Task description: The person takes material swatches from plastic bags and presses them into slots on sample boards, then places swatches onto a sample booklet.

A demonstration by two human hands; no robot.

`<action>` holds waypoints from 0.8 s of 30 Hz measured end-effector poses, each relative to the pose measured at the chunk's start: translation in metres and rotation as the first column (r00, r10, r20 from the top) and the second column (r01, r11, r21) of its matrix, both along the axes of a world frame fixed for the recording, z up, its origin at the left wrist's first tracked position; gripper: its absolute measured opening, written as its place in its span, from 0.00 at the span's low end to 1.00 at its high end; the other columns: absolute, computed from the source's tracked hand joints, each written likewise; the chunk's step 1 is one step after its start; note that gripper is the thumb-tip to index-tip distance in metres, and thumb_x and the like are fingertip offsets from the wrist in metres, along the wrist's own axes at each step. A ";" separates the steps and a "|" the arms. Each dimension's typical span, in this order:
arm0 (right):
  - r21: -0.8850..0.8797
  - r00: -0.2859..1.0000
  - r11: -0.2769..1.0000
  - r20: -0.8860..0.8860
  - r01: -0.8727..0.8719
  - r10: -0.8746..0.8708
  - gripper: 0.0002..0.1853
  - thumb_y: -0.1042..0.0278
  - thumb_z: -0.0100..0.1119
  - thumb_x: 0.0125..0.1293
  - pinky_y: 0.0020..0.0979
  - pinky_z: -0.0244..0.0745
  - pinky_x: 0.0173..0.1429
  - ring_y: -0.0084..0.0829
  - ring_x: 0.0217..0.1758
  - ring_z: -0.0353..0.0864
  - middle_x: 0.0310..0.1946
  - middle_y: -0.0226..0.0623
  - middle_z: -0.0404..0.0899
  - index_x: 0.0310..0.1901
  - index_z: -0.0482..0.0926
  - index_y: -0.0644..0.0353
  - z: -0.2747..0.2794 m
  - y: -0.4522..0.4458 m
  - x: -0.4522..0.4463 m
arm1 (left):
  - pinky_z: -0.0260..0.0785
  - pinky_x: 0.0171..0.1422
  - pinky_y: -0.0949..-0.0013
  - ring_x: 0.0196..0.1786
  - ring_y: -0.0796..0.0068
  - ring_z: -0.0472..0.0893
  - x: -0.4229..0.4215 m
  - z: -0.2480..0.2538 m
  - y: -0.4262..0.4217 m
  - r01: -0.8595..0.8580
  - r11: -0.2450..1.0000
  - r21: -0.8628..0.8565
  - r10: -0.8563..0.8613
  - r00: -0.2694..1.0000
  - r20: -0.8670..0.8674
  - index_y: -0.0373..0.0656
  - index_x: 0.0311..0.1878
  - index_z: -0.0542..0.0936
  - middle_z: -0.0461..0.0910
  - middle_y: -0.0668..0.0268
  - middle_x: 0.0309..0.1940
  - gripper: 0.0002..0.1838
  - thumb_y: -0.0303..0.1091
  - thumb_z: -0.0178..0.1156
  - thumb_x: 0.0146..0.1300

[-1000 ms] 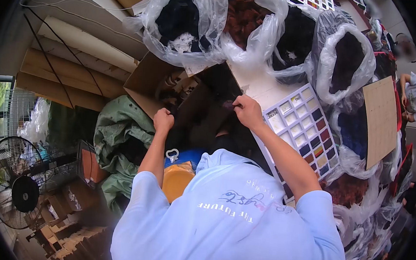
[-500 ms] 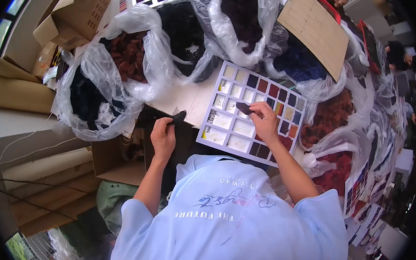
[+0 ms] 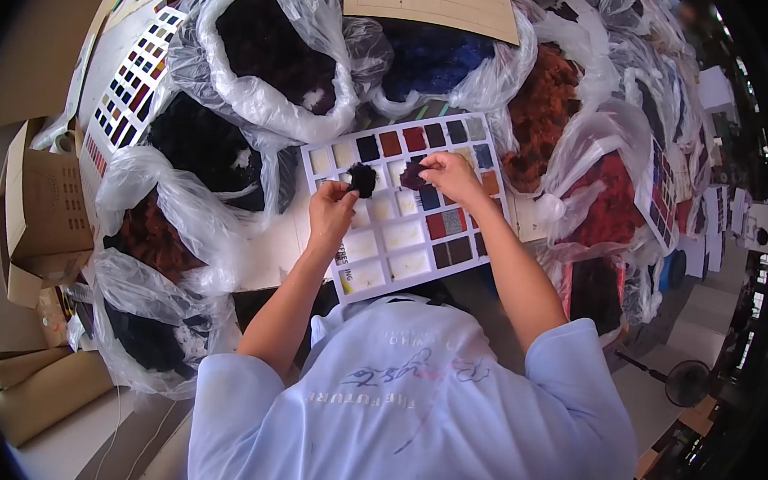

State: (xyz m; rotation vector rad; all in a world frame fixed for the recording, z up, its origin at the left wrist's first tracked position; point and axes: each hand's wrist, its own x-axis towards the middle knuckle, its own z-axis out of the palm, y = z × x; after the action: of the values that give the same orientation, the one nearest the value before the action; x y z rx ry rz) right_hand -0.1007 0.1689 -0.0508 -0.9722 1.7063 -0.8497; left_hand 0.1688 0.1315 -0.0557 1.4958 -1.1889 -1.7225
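Note:
My left hand (image 3: 330, 212) pinches a black fuzzy tuft (image 3: 362, 181) between thumb and fingers, over the left side of a white compartment tray (image 3: 388, 268). Close to it, my right hand (image 3: 454, 177) holds a dark purplish fuzzy piece (image 3: 413, 176) by its edge, above the tray's middle. The tray leans near my chest. Black, red, brown, blue and grey swatches fill many of its compartments, while several on the left show pale bottoms. The two pieces are apart from each other. Whether either one touches the tray I cannot tell.
Plastic bags of coloured fuzzy material ring the tray, among them dark purple (image 3: 273, 46), blue (image 3: 434, 59), rust (image 3: 538, 117) and red (image 3: 608, 199). Cardboard (image 3: 430, 0) lies over the blue bag. A swatch card (image 3: 140, 76) and a box (image 3: 48, 205) are at left, a fan (image 3: 687, 383) at right.
My left hand has risen from the table edge to the tray with the black tuft. My right hand still holds the purplish piece. The view has turned to the right.

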 end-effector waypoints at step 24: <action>-0.078 0.473 0.826 -0.848 -0.558 0.240 0.10 0.61 0.58 0.62 0.43 0.68 0.56 0.40 0.50 0.73 0.38 0.35 0.78 0.31 0.84 0.55 -0.012 -0.021 0.043 | 0.74 0.44 0.54 0.40 0.52 0.80 -0.046 -0.001 -0.051 0.861 0.265 -0.435 -0.327 0.504 0.799 0.40 0.24 0.78 0.79 0.59 0.33 0.05 0.29 0.59 0.54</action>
State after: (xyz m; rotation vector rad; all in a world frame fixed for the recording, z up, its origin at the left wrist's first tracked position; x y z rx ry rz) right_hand -0.0575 0.1478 -0.0631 -2.2000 1.9250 -0.3538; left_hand 0.1226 0.0802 -0.0571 0.8879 -2.7837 -0.6680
